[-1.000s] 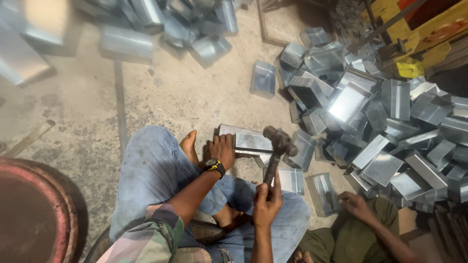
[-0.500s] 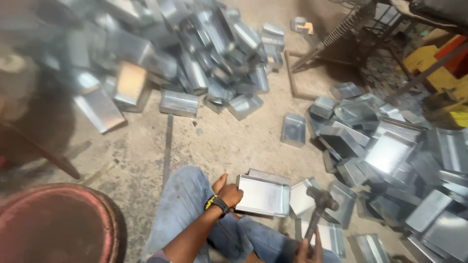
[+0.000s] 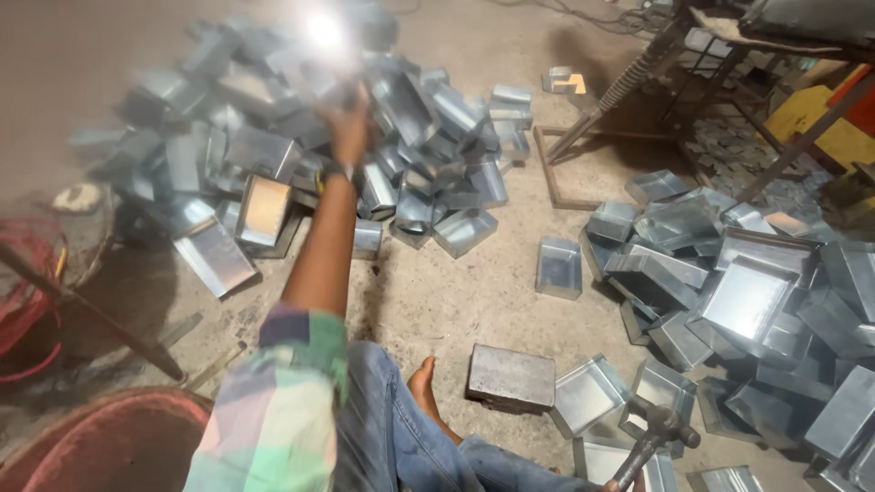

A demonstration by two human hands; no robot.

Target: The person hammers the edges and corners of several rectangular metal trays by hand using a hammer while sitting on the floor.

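My left hand [image 3: 349, 126] is stretched far out over the far heap of shiny metal trays [image 3: 273, 164]. A blurred, glaring tray [image 3: 324, 32] is just above its fingers; I cannot tell whether they still grip it. A dark steel block [image 3: 510, 375] lies bare on the floor by my bare foot [image 3: 424, 383]. At the bottom right a hammer [image 3: 658, 426] points head-up. My right hand [image 3: 612, 485] shows only as a sliver at the frame edge, around the hammer's handle.
A second heap of metal trays [image 3: 756, 301] fills the right side, and one tray [image 3: 559, 267] sits alone mid-floor. A metal-framed stand [image 3: 638, 82] is at the back right. A rusty red drum rim [image 3: 100, 446], red wire [image 3: 27, 292] and a dark rod [image 3: 91, 319] are on the left.
The tray that lay on the steel block is gone from it. My left arm has swung from the block out to the far heap. The hammer has stayed at the lower right.
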